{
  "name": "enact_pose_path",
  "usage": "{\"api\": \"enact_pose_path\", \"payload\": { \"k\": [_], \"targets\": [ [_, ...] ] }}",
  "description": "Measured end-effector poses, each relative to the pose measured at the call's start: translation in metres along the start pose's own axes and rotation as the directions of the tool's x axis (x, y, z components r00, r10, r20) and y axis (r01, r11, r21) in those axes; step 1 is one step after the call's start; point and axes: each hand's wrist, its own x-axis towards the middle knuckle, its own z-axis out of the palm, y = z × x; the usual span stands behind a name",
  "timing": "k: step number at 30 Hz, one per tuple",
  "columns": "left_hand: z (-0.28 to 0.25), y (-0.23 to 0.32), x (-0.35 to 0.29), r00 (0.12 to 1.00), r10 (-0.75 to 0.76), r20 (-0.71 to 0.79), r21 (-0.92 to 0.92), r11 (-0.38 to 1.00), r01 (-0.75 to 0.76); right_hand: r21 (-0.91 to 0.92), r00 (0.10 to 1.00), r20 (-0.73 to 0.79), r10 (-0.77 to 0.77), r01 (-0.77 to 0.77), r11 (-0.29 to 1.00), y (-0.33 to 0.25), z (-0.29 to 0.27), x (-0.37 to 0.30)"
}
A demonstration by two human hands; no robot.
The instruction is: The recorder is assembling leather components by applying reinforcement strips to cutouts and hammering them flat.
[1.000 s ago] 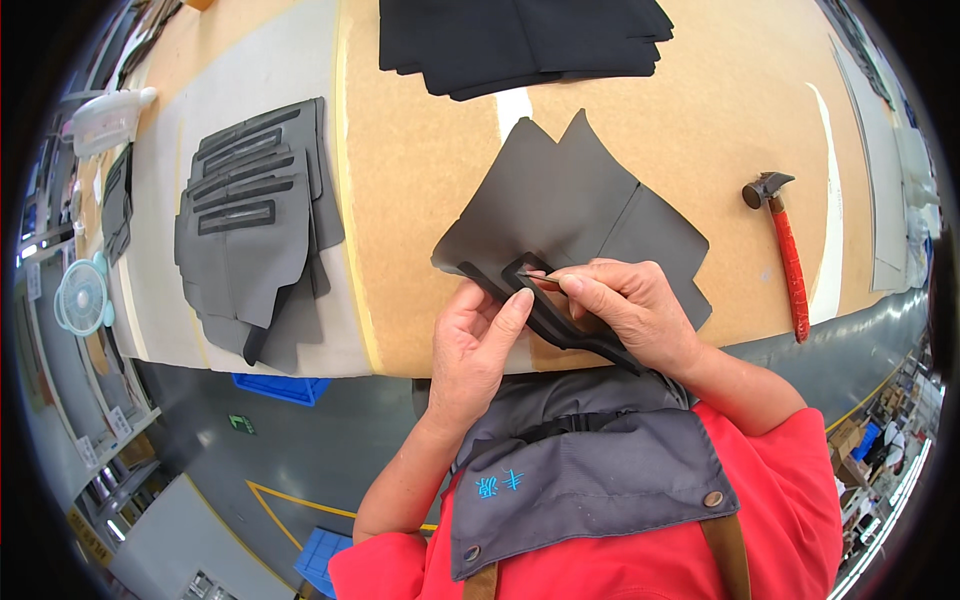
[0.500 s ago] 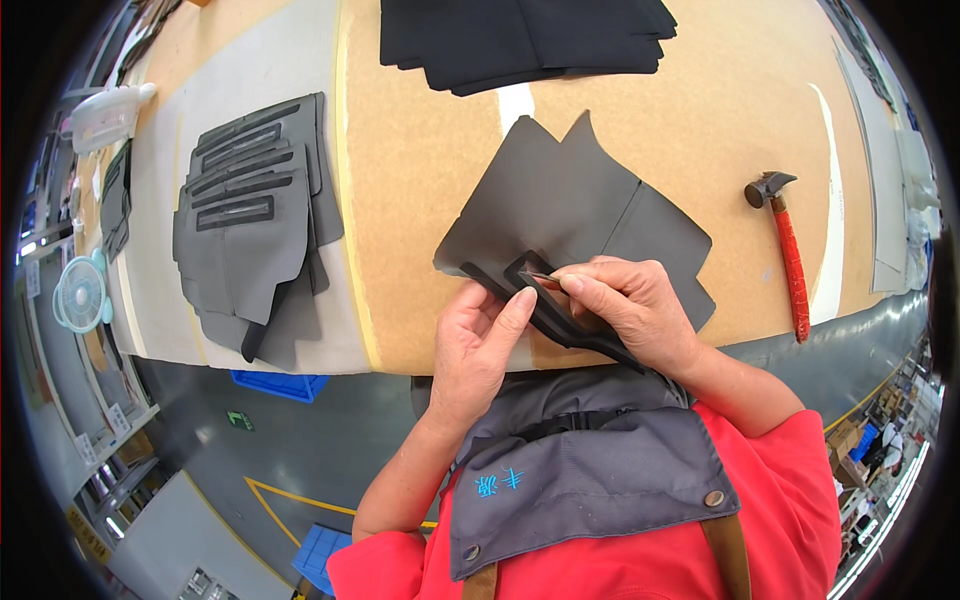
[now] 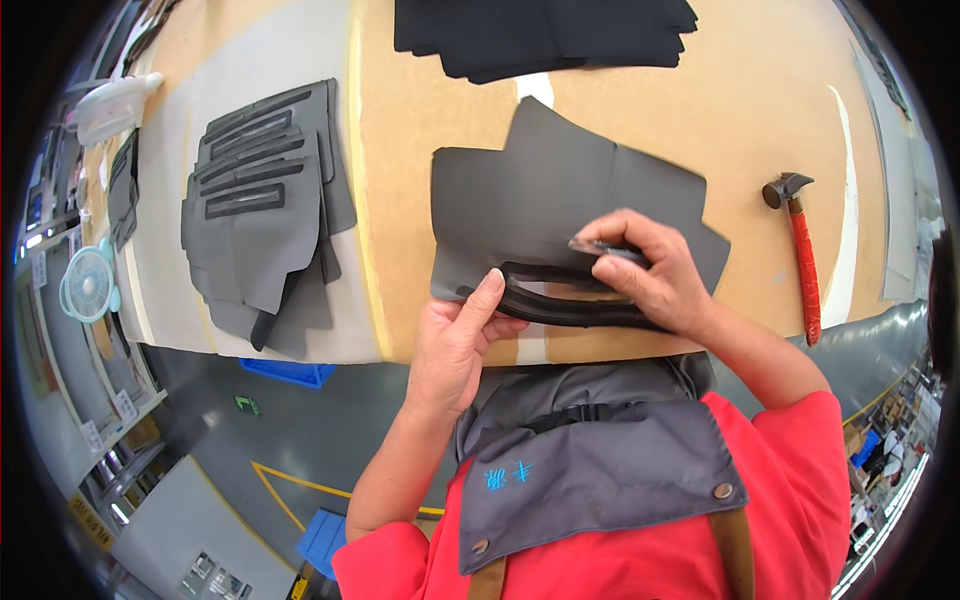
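Rightward, room between panel point(image 3: 565, 200) edge and hammer point(image 3: 805, 268)

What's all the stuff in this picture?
Gray panel: one, gray, before the person
Small tool: one, metallic, over the gray panel
Stack of slotted panels: one, gray, table's left
Dark pile: one, black, table's far side
Hammer: one, red handle, dark head, table's right
Worktable: one, tan and pale, beneath these
Tub: one, clear, far left
Fan: one, pale blue, far left
Bins: two, blue, floor at left
Distant clutter: uncountable, mixed colours, right
Apron: one, gray, on the person
Shirt: one, red, under apron
Left hand: one, bare, pinching the gray panel's edge
Right hand: one, bare, holding the small tool
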Motion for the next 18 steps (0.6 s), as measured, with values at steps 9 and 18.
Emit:
{"api": "enact_pose_path", "payload": {
  "k": [9,18],
  "targets": [
    [-0.007,-0.015,-0.010,0.957,-0.082,0.278,-0.430,0.880,0.200,0.048,0.989,-0.008,-0.147,0.148,0.988,-0.002,-0.015,0.053],
    [0.019,-0.018,-0.013,1.000,-0.010,-0.028,-0.241,0.971,0.003,0.361,0.914,0.094,0.395,-0.401,0.842,-0.048,0.010,-0.037]
  ]
}}
